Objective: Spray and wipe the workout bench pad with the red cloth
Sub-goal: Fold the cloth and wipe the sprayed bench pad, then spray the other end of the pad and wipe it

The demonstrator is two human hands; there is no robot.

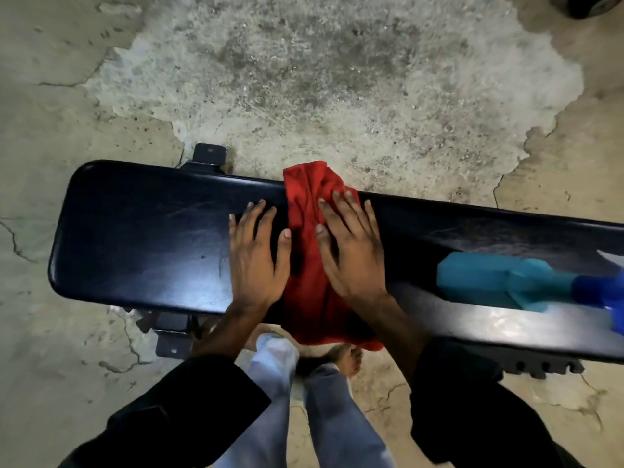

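A long glossy black padded bench pad [141, 238] spans mid-frame. At centre the left hand [258, 256] lies flat and open on it, just beside the crumpled red cloth [305, 265], which the right hand [351, 246] presses with spread fingers, grasping nothing. A teal plastic spray bottle [499, 280] lies on the pad at right

Both arms reach forward toward twelve o'clock in dark sleeves, forearms bare past the cuffs. The left hand [258, 255] lies flat, palm down, fingers together pointing to twelve and thumb out toward one. At its three o'clock, the right hand [351, 244] also presses flat, fingers angled toward eleven.
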